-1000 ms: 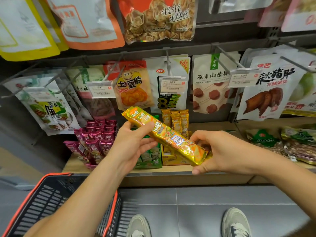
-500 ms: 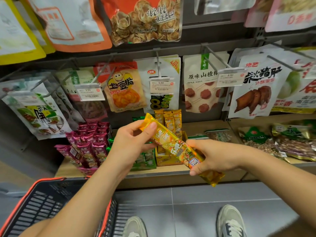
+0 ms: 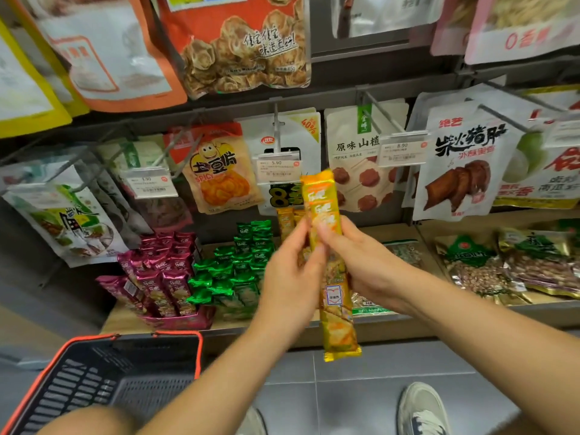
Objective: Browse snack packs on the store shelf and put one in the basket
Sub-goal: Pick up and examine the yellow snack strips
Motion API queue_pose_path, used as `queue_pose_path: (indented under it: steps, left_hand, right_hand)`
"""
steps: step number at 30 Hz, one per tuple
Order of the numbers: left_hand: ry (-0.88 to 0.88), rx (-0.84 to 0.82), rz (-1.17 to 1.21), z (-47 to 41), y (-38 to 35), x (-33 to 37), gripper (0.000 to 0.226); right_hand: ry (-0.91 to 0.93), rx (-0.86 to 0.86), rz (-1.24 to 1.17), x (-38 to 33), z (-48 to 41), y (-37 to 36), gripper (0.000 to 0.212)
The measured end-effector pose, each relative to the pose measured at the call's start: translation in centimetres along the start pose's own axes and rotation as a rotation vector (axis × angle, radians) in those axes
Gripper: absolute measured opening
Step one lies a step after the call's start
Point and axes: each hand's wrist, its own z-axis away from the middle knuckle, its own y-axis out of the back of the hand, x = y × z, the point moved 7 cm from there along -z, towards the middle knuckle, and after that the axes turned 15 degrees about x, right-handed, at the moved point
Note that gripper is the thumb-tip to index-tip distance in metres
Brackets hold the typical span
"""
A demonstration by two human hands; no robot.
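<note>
Nearest to the camera, a grey shoe [image 3: 420,409] stands on the grey tiled floor [image 3: 345,400], and at the lower left is the black basket [image 3: 198,356] with its orange rim, its mouth facing up. Above the floor, the 2 hands hold 1 yellow snack pack [image 3: 336,296] almost upright. The left hand [image 3: 292,277] pinches its middle from the left side, and the right hand [image 3: 367,265] curls around it from the right. The bottom edge of the pack hangs lower than the front edge of the wooden shelf [image 3: 125,318], over the floor and well apart from the basket rim. Behind the hands, magenta packs [image 3: 163,277] and green packs [image 3: 238,271] stand close together on the shelf. Farther back, bags hang on hooks, among them a spicy chips bag [image 3: 219,174] beside a price tag [image 3: 277,169] that reads 5.90.
</note>
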Motion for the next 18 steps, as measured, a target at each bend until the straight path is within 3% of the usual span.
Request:
queue_pose_path:
  steps: [3,6,8,12,18]
  left_hand:
    - [-0.200,0.023,-0.332,2.3,-1.7,-0.1,0.054]
    - [-0.181,-0.025,-0.359,4.4,-2.0,-1.3,0.059]
    - [-0.094,-0.105,-0.246,6.1,-2.2,-2.2,0.061]
    - [0.281,-0.169,-0.034,9.2,-2.3,-4.7,0.067]
    - [0.455,0.123,0.163,8.7,0.7,-6.2,0.038]
  right_hand:
    - [-0.092,0.094,-0.242,-0.1,-0.3,0.9,0.032]
    - [-0.095,0.155,-0.266,0.1,-0.5,2.0,0.035]
    - [-0.086,0.222,-0.286,-0.1,-0.8,3.0,0.032]
    - [-0.069,0.287,-0.293,-0.6,-1.4,4.5,0.023]
    - [0.035,0.346,-0.163,-0.9,-1.9,6.4,0.025]
